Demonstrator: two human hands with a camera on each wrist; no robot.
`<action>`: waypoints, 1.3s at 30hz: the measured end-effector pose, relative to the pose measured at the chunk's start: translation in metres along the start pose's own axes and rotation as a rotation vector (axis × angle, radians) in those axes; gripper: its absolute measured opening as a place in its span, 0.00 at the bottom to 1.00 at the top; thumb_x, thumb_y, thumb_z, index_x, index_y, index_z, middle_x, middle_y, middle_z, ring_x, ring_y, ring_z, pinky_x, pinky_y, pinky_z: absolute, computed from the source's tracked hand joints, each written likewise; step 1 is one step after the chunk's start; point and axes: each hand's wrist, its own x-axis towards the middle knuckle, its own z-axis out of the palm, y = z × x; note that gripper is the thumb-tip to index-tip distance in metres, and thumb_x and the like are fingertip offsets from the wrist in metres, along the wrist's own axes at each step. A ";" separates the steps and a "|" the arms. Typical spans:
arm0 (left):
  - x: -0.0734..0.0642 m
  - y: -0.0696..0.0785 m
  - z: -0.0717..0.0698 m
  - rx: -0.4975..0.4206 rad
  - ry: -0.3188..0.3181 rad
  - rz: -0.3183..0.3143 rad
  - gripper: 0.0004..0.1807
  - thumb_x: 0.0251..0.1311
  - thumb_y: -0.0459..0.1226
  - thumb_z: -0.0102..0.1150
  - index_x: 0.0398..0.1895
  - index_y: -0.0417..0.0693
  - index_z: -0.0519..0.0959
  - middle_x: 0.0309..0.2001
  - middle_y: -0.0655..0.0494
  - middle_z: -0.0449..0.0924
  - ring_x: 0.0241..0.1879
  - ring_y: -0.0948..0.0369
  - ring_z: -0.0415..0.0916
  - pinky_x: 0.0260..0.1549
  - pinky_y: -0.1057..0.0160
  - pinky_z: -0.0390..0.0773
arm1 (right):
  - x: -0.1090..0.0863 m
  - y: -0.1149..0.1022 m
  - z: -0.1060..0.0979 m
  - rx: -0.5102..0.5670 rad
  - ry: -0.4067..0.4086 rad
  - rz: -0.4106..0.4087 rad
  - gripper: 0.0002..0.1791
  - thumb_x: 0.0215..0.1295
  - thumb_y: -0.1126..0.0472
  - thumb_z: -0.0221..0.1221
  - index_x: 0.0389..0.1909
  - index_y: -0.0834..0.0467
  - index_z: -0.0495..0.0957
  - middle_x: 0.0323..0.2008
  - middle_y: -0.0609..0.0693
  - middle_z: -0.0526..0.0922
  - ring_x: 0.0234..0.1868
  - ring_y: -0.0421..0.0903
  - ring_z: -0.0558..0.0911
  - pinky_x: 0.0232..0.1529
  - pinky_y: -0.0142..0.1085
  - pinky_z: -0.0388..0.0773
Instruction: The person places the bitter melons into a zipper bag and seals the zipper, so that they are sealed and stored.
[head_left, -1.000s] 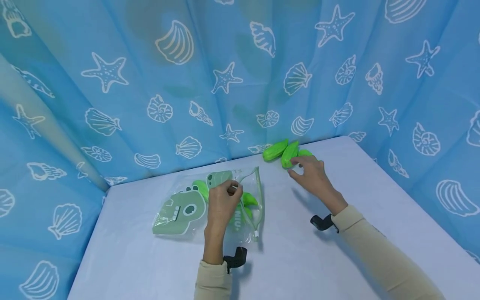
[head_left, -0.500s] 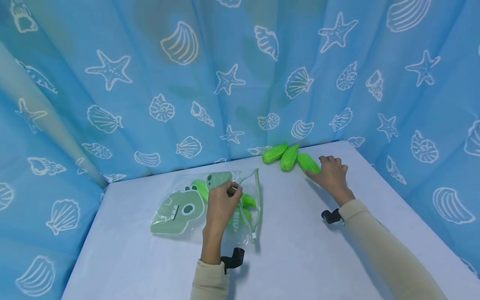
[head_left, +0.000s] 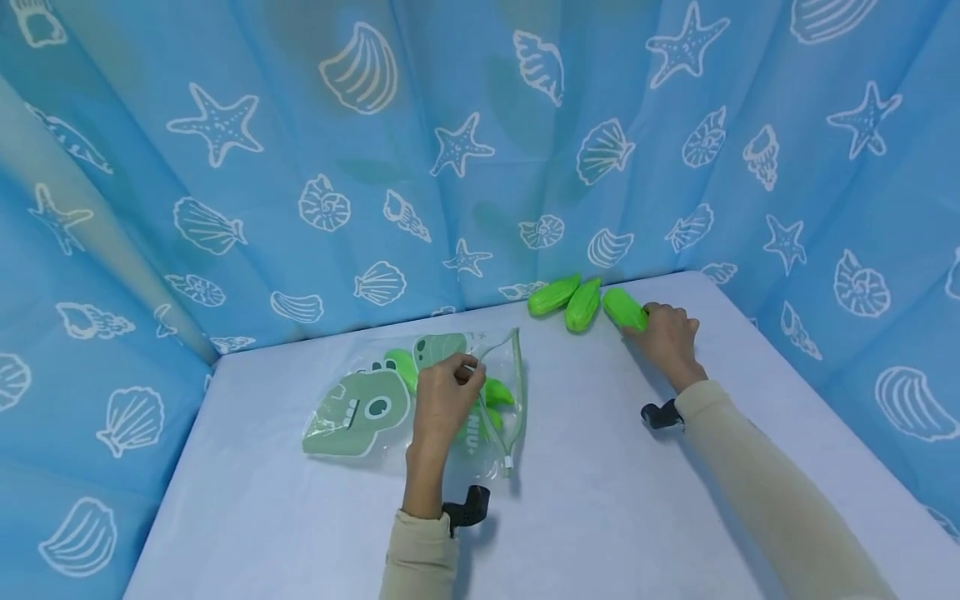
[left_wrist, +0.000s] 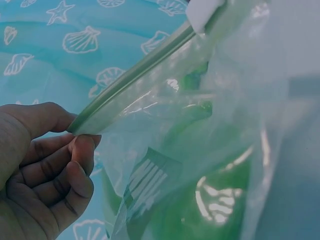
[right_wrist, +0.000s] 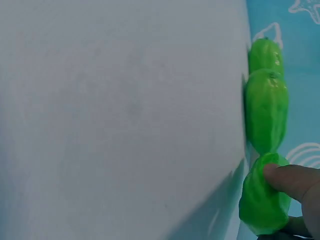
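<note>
My left hand [head_left: 442, 396] pinches the green zip edge of a clear zip bag [head_left: 352, 421] printed with a green dinosaur. In the left wrist view, thumb and fingertips hold that edge [left_wrist: 125, 80], and the bag's mouth gapes. Green pieces [head_left: 498, 392] show inside through the plastic. At the back right, my right hand [head_left: 671, 342] grips a bright green, ribbed, elongated toy vegetable [head_left: 622, 310]. The right wrist view shows the thumb lying on this piece [right_wrist: 262, 205], other fingers mostly hidden beneath.
Two more such green vegetables [head_left: 553, 294] lie side by side at the table's back edge, left of my right hand. Behind the white-covered table [head_left: 585, 500] hangs a blue curtain [head_left: 292, 150] with shell and starfish prints. A white slider [head_left: 508, 462] sits at the zip's near end.
My right hand has moved right from over the green vegetables and has taken hold of the rightmost one, which has shifted slightly. The left hand stays on the bag's edge.
</note>
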 end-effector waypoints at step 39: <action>0.000 0.003 0.000 0.022 -0.018 -0.003 0.09 0.65 0.37 0.63 0.40 0.39 0.86 0.27 0.52 0.84 0.25 0.61 0.78 0.24 0.65 0.79 | -0.105 -0.045 -0.038 0.154 -0.105 -0.362 0.29 0.55 0.58 0.74 0.57 0.59 0.78 0.56 0.59 0.78 0.59 0.58 0.69 0.48 0.54 0.54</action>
